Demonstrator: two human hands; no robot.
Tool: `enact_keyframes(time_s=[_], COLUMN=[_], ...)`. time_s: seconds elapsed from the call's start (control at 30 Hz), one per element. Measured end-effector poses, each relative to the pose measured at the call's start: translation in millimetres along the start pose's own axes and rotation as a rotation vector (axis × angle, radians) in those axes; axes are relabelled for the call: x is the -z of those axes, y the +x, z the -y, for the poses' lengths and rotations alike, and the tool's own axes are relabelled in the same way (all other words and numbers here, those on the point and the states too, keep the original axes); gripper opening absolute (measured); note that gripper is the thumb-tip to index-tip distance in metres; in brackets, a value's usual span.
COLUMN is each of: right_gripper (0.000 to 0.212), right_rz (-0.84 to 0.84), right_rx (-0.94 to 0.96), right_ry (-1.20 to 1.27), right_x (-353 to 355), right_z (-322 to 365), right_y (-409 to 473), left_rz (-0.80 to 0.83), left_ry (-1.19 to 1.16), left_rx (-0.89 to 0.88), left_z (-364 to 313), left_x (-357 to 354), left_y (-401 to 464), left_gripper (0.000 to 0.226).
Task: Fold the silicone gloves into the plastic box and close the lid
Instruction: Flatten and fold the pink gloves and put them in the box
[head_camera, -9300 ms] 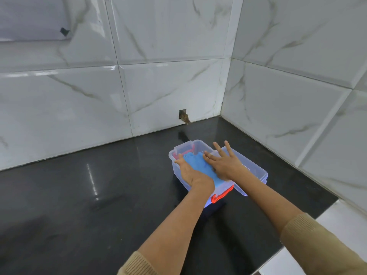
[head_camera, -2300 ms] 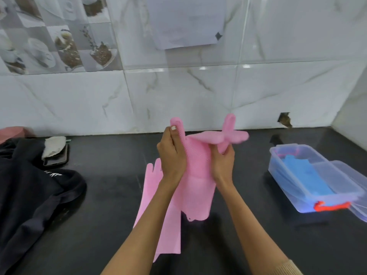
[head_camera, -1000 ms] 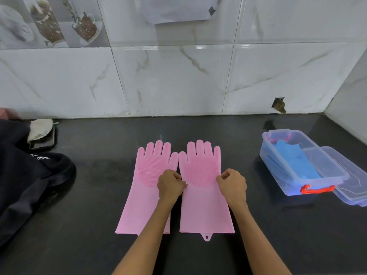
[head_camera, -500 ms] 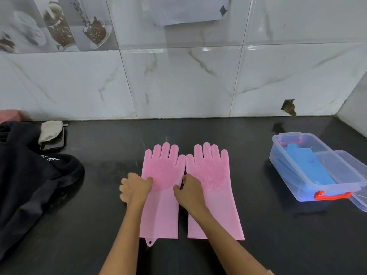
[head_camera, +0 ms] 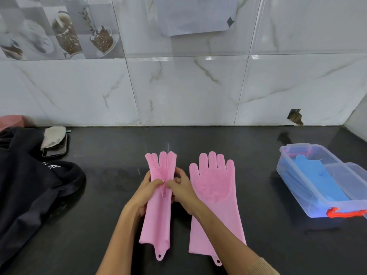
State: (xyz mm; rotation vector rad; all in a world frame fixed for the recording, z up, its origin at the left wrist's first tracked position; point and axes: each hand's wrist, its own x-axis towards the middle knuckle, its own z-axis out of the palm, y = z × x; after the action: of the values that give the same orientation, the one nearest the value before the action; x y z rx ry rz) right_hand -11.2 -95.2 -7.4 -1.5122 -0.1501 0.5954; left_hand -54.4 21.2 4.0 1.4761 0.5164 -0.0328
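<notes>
Two pink silicone gloves lie on the black counter, fingers toward the wall. The left pink glove (head_camera: 158, 211) is pinched narrow along its length; my left hand (head_camera: 146, 192) and my right hand (head_camera: 181, 188) hold its two long edges, which meet at the palm. The right pink glove (head_camera: 213, 195) lies flat, palm bristles up. At the right stands the clear plastic box (head_camera: 294, 187) with a red latch (head_camera: 345, 212); blue gloves (head_camera: 319, 181) lie inside. Its lid (head_camera: 355, 175) hangs open on the far right side.
A black garment (head_camera: 29, 185) is heaped at the left. A phone (head_camera: 56, 148) with a pale cloth on it lies by the wall. A tiled wall closes the back, and a side wall closes the right corner.
Both hands have drawn the left glove's long edges together, narrowing it from flat to folded lengthwise. The right glove stays flat. The view has shifted slightly.
</notes>
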Motion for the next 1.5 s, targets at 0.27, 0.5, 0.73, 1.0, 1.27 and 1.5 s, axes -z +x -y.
enact_keyframes(time_s=[0.27,0.5,0.73,1.0,1.27,1.5], right_gripper=[0.050,0.051,0.026,0.013,0.015,0.014], right_rz=[-0.054,-0.315,-0.540,-0.612,-0.643,-0.620], right_rx=[0.056,0.181,0.061,-0.066,0.053,0.062], right_ry=[0.209,0.009,-0.372,-0.542,-0.651,-0.707], right_x=[46.4,106.6,137.7,147.7,147.8,152.5], right_z=[34.0,20.2,-11.9,-15.8,-22.8,-22.1], right_y=[-14.6,-45.3,-61.8,-68.2,-68.9,-63.7], left_rz=[0.211,0.360,0.102,-0.162,-0.224,-0.268], left_ry=[-0.120,-0.070,0.427,0.464,0.524,0.549], left_rx=[-0.051,-0.139,-0.135,-0.182,-0.137,-0.178], left_z=[-15.0,-9.1,14.9,29.5,30.9,31.6], left_x=[-24.8,-76.7,-83.2,-82.3,-86.8,-90.2], left_y=[-1.0,0.5,1.7,-4.4,-5.4,-10.2], left_gripper=[0.055,0.055,0.037,0.010,0.015,0.017])
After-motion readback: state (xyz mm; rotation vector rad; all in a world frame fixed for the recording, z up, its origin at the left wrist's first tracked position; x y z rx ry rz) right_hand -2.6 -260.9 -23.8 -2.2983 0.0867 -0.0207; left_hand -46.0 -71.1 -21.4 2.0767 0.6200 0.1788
